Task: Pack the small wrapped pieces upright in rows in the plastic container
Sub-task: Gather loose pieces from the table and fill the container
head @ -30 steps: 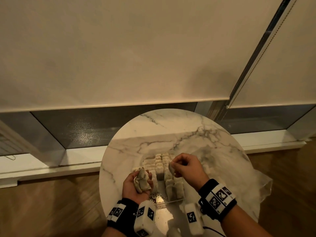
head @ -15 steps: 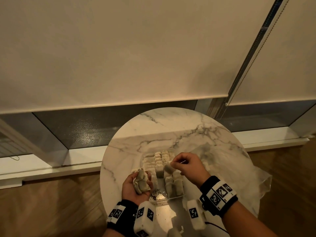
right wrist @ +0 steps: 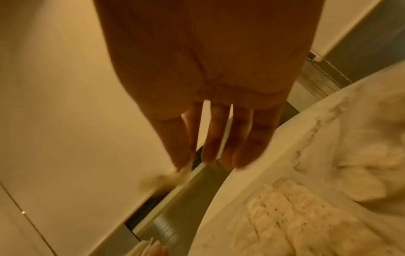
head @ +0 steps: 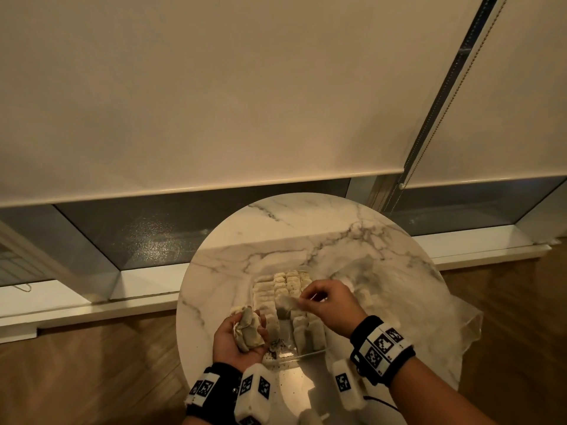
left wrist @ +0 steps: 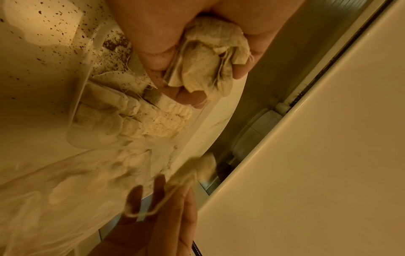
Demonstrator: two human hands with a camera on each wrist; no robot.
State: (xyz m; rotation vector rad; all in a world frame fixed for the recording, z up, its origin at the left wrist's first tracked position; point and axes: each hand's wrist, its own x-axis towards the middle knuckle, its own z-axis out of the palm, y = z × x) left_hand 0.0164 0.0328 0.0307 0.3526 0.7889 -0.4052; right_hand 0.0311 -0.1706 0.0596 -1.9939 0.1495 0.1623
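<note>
A clear plastic container (head: 310, 354) sits on the round marble table (head: 306, 228), with rows of small pale wrapped pieces (head: 283, 286) standing upright inside. My left hand (head: 242, 335) is palm up at the container's near left corner and grips a bunch of wrapped pieces (head: 249, 331), seen close in the left wrist view (left wrist: 208, 64). My right hand (head: 325, 302) hovers over the container's middle and pinches one wrapped piece (head: 285, 303) by its end; that piece is blurred in the right wrist view (right wrist: 162, 179).
A crumpled clear plastic bag (head: 435, 317) with more pieces lies on the table's right side. Dark crumbs (head: 276, 352) speckle the container's near end. Beyond the table's far edge are a window sill (head: 92, 302) and lowered roller blinds (head: 214, 87). Wood floor surrounds the table.
My right hand has lifted slightly and turned the pinched piece so it points left over the rows. The left hand stays put with its bunch.
</note>
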